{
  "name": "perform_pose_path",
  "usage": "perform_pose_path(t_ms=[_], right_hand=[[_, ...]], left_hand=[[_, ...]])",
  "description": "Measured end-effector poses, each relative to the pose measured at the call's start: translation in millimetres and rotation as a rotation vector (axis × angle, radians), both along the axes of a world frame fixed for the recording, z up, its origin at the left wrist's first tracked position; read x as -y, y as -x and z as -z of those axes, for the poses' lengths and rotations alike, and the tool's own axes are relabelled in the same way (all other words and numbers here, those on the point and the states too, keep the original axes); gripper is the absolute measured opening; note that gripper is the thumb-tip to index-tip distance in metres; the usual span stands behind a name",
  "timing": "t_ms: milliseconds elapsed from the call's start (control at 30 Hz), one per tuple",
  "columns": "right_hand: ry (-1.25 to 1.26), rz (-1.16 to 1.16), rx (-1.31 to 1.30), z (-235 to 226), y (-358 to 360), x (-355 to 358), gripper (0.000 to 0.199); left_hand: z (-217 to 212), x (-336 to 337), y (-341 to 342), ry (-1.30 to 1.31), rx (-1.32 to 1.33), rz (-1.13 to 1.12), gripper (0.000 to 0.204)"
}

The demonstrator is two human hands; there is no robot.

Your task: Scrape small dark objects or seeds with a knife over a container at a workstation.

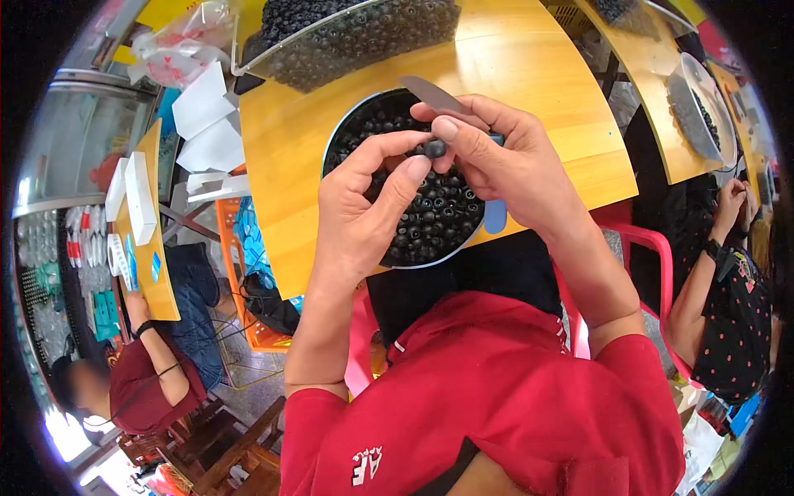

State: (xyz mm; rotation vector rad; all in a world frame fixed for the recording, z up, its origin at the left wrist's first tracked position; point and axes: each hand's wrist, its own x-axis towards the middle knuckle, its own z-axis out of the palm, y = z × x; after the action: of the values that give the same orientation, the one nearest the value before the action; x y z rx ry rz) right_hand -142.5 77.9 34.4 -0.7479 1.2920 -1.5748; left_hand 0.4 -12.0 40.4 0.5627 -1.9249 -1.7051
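Left hand (360,202): pinching dark berry (436,149) over bowl (413,266), tabletop's (538,83) near edge
Right hand (513,169): steadying berry, gripping knife (437,96)
Berry: seemingly being checked; needs light turning

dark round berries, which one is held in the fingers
The single dark berry between the left hand and the right hand, held above the round bowl; the others lie massed together below and beyond it.
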Motion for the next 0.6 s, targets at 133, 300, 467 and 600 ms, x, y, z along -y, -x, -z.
perform_pose_path(t_ms=[133, 300, 467, 600], right_hand=[[0.062, 0.031, 0.029, -2.1, -1.6, 0.4, 0.031], [0.031, 0.040, -0.029, -2.6, -2.8, 1.1, 0.031], [0.040, 0.039, 0.018, -2.5, -3.3, 2.0, 0.031], [0.031, 0.041, -0.005, -5.4, -6.7, 3.0, 0.031]], left_hand=[[4.1, -0.1, -0.8, -0.084, -0.040, -0.053, 0.021], [4.8, -1.6, -1.5, -0.099, -0.032, -0.060, 0.021], [10.9, -3.2, 0.5, -0.137, -0.071, -0.074, 0.021], [16.6, -1.5, 2.8, -0.219, -0.154, -0.084, 0.022]])
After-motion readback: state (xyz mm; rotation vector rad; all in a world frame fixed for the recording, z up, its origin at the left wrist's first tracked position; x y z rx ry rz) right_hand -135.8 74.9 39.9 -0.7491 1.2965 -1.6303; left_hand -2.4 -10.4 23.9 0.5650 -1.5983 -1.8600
